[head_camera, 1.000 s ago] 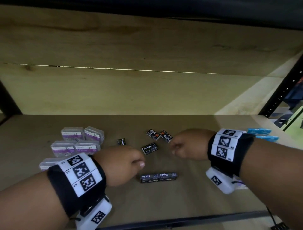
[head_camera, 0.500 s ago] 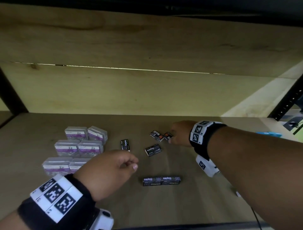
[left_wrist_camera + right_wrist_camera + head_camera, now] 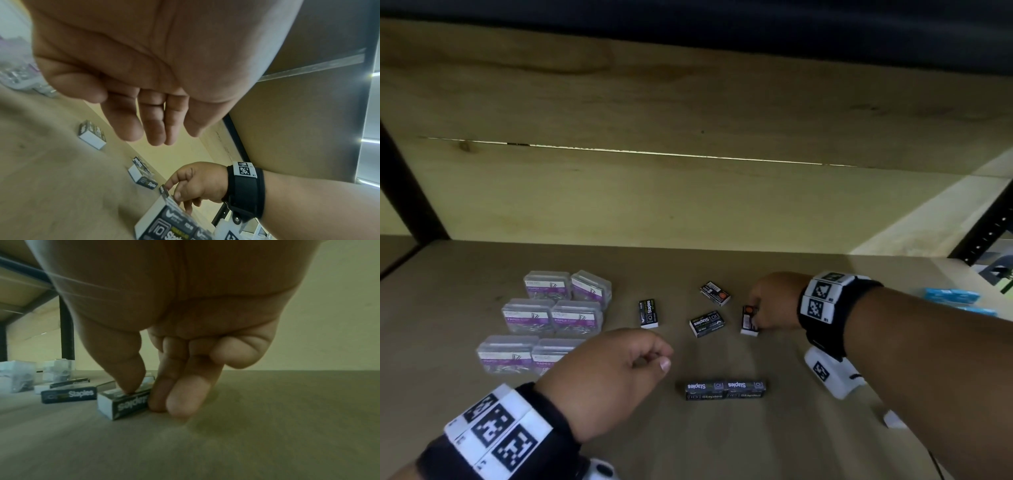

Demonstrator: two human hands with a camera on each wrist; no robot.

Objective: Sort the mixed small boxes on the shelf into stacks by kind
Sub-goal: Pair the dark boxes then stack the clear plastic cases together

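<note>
Several black staples boxes lie on the wooden shelf [image 3: 808, 428]. My right hand [image 3: 756, 318] pinches one small staples box [image 3: 749, 320], thumb on its top and fingers against its side, as the right wrist view shows [image 3: 123, 404]. Other staples boxes lie at the back [image 3: 715, 293], in the middle [image 3: 707, 323] and to the left [image 3: 649, 313]. A pair lies end to end [image 3: 726, 389] near the front. Several clear paper clip boxes [image 3: 551, 315] are grouped at the left. My left hand [image 3: 657, 356] hovers over the shelf, fingers relaxed and holding nothing.
Blue boxes [image 3: 951, 296] lie at the far right of the shelf. A black upright post [image 3: 983, 236] stands at the right, another at the left [image 3: 407, 192]. The shelf's wooden back wall [image 3: 688, 205] rises behind the boxes.
My right hand reached back, took hold of the small staples box and drew it forward and to the right, turning it. My left hand pulled back toward the front left.
</note>
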